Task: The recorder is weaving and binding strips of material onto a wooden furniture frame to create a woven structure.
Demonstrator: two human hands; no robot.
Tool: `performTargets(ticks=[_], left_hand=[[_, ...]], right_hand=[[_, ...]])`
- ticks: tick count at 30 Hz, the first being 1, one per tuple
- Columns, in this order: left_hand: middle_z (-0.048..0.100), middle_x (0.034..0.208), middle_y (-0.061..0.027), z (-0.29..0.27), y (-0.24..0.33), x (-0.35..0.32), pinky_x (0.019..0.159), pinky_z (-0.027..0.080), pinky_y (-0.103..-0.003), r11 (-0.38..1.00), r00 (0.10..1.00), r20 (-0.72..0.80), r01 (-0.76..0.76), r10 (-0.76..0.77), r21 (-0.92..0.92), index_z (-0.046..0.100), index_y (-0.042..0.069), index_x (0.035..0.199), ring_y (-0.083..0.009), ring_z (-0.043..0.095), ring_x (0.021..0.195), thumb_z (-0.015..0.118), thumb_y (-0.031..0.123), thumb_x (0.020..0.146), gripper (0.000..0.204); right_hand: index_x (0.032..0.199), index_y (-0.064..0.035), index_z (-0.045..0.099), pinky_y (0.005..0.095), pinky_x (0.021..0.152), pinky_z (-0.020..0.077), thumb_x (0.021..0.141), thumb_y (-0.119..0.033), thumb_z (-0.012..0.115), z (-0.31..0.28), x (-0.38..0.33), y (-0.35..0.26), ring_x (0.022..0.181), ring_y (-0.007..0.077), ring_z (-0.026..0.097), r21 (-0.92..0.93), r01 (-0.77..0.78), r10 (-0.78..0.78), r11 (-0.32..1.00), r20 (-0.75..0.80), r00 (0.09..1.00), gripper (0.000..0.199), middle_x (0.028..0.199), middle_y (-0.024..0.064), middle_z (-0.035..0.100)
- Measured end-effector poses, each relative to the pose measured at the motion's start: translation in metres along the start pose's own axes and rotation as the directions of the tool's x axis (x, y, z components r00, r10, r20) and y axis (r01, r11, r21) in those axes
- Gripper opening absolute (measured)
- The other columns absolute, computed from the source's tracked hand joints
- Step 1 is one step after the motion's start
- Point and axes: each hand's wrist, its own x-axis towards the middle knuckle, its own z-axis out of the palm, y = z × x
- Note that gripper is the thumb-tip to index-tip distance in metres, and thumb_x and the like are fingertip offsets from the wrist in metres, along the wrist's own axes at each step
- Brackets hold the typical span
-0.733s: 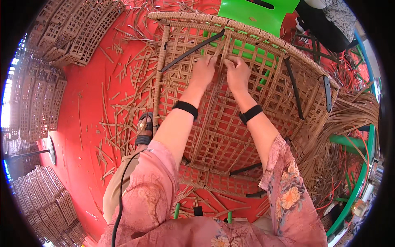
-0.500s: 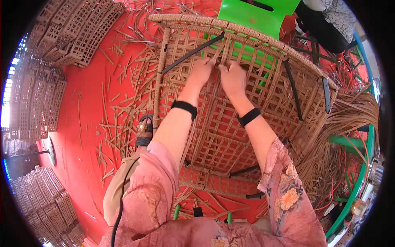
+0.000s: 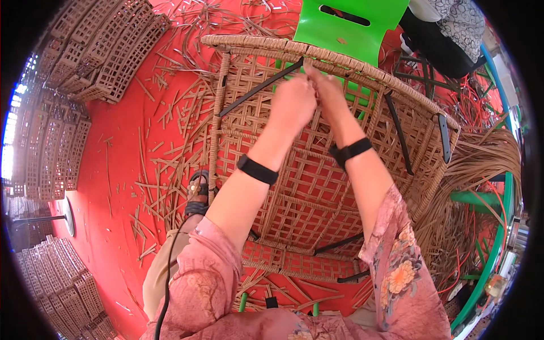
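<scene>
A large basket-like frame of woven brown strips (image 3: 300,204) lies under my hands, with an openwork grid and a thick wrapped rim. My left hand (image 3: 293,102) is closed over the weave below the far rim, its fingertips meeting my right hand. My right hand (image 3: 330,93) is also closed there, one finger pointing up at the rim near the end of a black strap (image 3: 260,88). Motion smears the fingers a little. What they pinch between them is too small and hidden to make out. Both wrists wear black bands.
A green plastic chair (image 3: 351,34) stands at the far side. Stacks of woven trays (image 3: 107,51) line the left. Cut strip scraps (image 3: 170,164) litter the red floor. A bundle of long brown strips (image 3: 487,150) hangs over a green frame (image 3: 508,215) at right. Another person's dark-clothed leg (image 3: 442,51) is at far right.
My hands have come together, the left one moving right toward the right hand. My right forearm has shifted slightly right. The woven frame sits slightly lower and farther left in view.
</scene>
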Motion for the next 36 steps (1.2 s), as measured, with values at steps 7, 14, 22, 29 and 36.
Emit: performTargets(ticks=[7, 14, 22, 29, 36], left_hand=[[0.062, 0.080, -0.0228, 0.001, -0.014, -0.003, 0.066, 0.048, -0.037, 0.810, 0.955, 0.272, 0.254, -0.121, -0.529, 0.059, -0.004, 0.102, -0.0276, 0.062, 0.073, 0.048, 0.018, 0.089, 0.027], [0.061, 0.088, -0.0181, 0.055, -0.044, 0.020, 0.069, 0.050, -0.044, 0.990, 0.975, -0.219, -0.012, 0.043, 0.141, 0.058, -0.001, 0.092, -0.0363, 0.060, 0.077, 0.066, 0.027, 0.078, 0.033], [0.064, 0.083, -0.0206, 0.047, -0.031, 0.040, 0.070, 0.051, -0.046, 0.948, 0.985, -0.135, 0.142, -0.107, 0.284, 0.061, 0.000, 0.084, -0.0381, 0.062, 0.080, 0.063, 0.028, 0.077, 0.029], [0.065, 0.072, -0.0116, 0.026, -0.039, 0.057, 0.061, 0.050, -0.034, 0.931, 0.915, 0.213, 0.360, -0.341, -0.055, 0.064, -0.002, 0.087, -0.0217, 0.065, 0.068, 0.067, 0.020, 0.073, 0.026], [0.061, 0.066, -0.0025, 0.048, -0.045, 0.052, 0.047, 0.040, -0.024, 0.528, 0.923, 0.192, 0.351, -0.332, -0.773, 0.065, 0.003, 0.079, -0.0099, 0.053, 0.053, 0.067, 0.023, 0.083, 0.021]], right_hand=[[0.074, 0.0010, 0.062, 0.0249, 0.047, 0.0395, 0.080, -0.027, 0.065, -0.028, 0.029, -0.009, 0.049, 0.0097, 0.051, -0.585, 0.269, -0.183, 0.765, 0.203, 0.962, 0.029, 0.060, 0.0031, 0.058], [0.079, 0.0019, 0.063, 0.0280, 0.051, 0.0471, 0.083, -0.024, 0.058, -0.023, 0.013, -0.020, 0.050, 0.0141, 0.057, -0.570, 0.223, -0.159, 0.791, 0.160, 0.974, 0.026, 0.066, 0.0068, 0.063], [0.074, 0.0019, 0.062, 0.0302, 0.052, 0.0474, 0.084, -0.024, 0.055, -0.025, 0.015, -0.016, 0.050, 0.0155, 0.057, -0.312, 0.236, -0.179, 0.920, 0.201, 0.963, 0.028, 0.067, 0.0083, 0.065], [0.083, 0.0013, 0.064, 0.0291, 0.052, 0.0441, 0.084, -0.024, 0.058, -0.031, 0.016, -0.006, 0.053, 0.0152, 0.054, -0.416, 0.201, -0.175, 0.887, 0.102, 0.979, 0.026, 0.070, 0.0071, 0.063], [0.075, 0.0016, 0.067, 0.0440, 0.069, 0.0493, 0.082, -0.026, 0.059, -0.021, 0.010, 0.001, 0.075, 0.0355, 0.064, -0.758, 0.079, -0.315, 0.647, -0.172, 0.933, 0.030, 0.078, 0.0200, 0.065]])
